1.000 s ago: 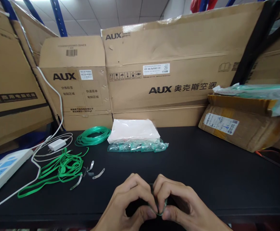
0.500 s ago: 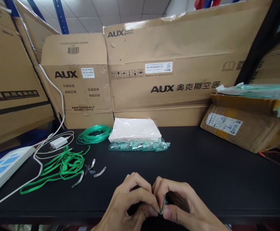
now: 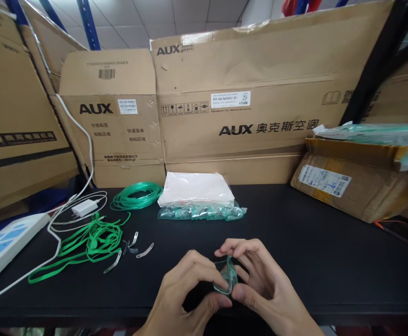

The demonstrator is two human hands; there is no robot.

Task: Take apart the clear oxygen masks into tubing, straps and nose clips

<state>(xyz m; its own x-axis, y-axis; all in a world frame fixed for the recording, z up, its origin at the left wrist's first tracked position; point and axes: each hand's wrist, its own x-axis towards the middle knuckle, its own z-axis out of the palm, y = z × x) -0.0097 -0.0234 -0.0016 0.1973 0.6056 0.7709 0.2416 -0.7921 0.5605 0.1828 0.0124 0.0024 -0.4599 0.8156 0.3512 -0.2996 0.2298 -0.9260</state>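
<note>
Between my hands, near the front edge of the black table, is a small see-through green plastic mask (image 3: 229, 276), partly covered by my fingers. My left hand (image 3: 190, 291) pinches its left edge, with thumb below and fingers over it. On the other side, my right hand (image 3: 263, 280) holds the mask's right edge with the thumb low and fingers curved behind the top. Left of my hands lie a thin metal strip (image 3: 144, 250) and other small metal strips, next to a tangled green elastic strap (image 3: 102, 238).
A coil of green tubing (image 3: 136, 195) and a plastic-wrapped pack of green pieces with white paper (image 3: 195, 187) lie farther back. On the left are a power strip (image 3: 13, 245) and a white charger (image 3: 85, 208). An open cardboard box (image 3: 351, 186) stands right; large cartons (image 3: 260, 60) wall the back.
My fingers have opened from a tight pinch, and the mask now shows wider between them. The right fingers have risen and spread. The things on the table lie as before.
</note>
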